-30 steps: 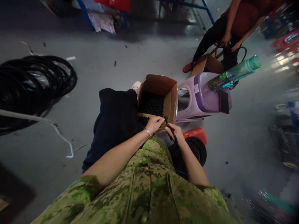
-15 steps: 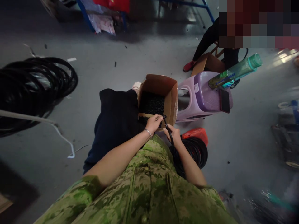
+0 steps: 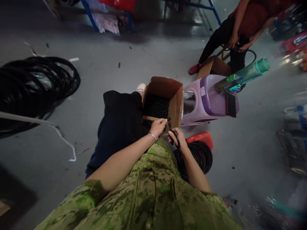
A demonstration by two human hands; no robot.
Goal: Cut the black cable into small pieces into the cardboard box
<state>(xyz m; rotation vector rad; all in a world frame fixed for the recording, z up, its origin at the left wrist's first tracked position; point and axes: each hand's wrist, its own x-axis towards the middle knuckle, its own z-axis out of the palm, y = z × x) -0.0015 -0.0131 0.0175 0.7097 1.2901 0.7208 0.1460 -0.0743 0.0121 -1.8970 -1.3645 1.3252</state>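
My right hand (image 3: 178, 136) is wrapped round the handle of black scissors (image 3: 177, 138), whose blades point up and away from me. My left hand (image 3: 158, 126) is closed in a pinch, its fingertips beside the blade end. At those fingertips is a small black piece (image 3: 169, 118), too small to make out its kind. Both hands are over the near edge of an open cardboard box (image 3: 176, 95). Many small black pieces (image 3: 155, 105) lie in the box, with a cardboard flap across its near part.
Right of the box stands a purple stool (image 3: 211, 99) carrying a green bottle (image 3: 247, 75) and a dark phone (image 3: 231, 104). Coiled black tubing (image 3: 199, 156) lies by my right forearm, a larger black coil (image 3: 35, 83) at left. A co-worker (image 3: 240, 41) sits beyond the stool.
The scissors have turned a little in my right hand, and their handle loops now show wider apart. My left hand stays almost in place.
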